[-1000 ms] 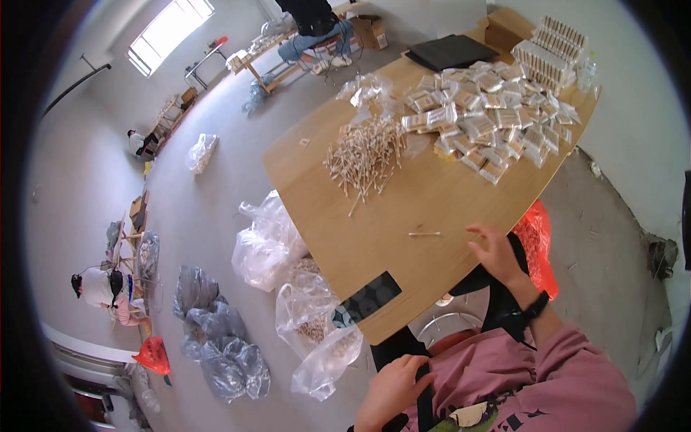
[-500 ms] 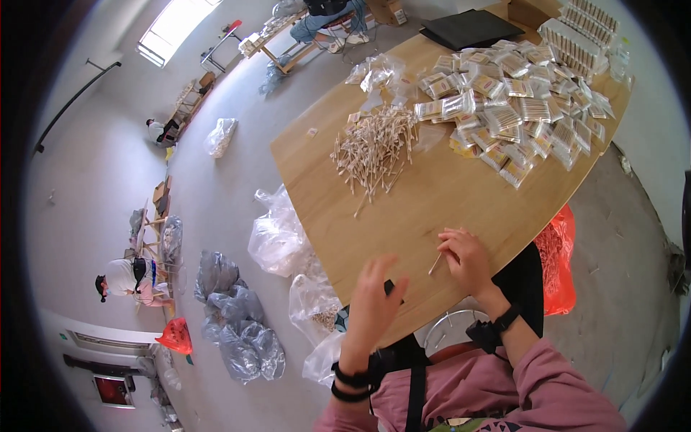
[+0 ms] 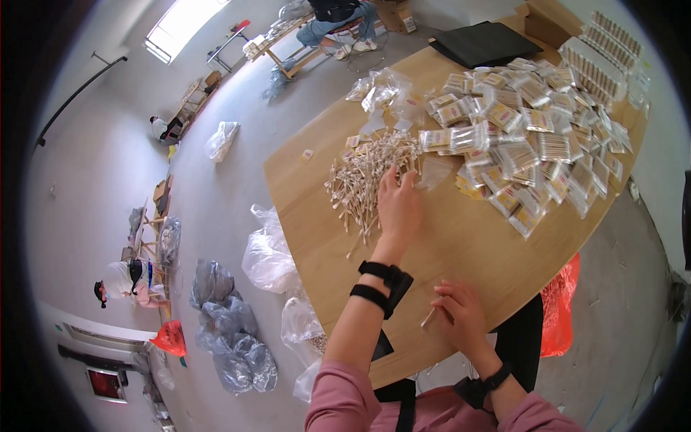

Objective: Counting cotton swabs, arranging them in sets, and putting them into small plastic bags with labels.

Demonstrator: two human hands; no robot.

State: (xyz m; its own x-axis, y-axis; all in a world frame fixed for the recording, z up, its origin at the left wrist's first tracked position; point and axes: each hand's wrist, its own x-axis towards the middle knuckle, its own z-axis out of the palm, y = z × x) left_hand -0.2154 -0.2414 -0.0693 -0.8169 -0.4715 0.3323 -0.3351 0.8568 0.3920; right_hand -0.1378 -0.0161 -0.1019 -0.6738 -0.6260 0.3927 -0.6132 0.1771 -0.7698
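My left hand (image 3: 400, 209) reaches to the right edge of a loose heap of cotton swabs (image 3: 363, 176), fingertips touching it. Its fingers are slightly apart, and nothing shows held between them. Close to the table's near edge, my right hand (image 3: 458, 313) is closed on cotton swabs (image 3: 429, 317) whose ends stick out past the fingers; how many it holds is hidden. Right of the heap lies a big pile of small clear packets of swabs (image 3: 529, 137). An empty-looking clear bag (image 3: 435, 173) lies between heap and packets.
Everything lies on a wooden table (image 3: 324, 237). At its far side are a black folder-like sheet (image 3: 484, 43), stacked swab packs (image 3: 601, 65) and crumpled clear bags (image 3: 389, 90). A red bag (image 3: 560, 309) hangs below the right edge. Grey bags (image 3: 230, 331) sit on the floor; other people work farther off.
My left hand has moved from the near edge forward to the swab heap. My right hand stays near the table's edge with swabs in its fingers. The view has shifted slightly.
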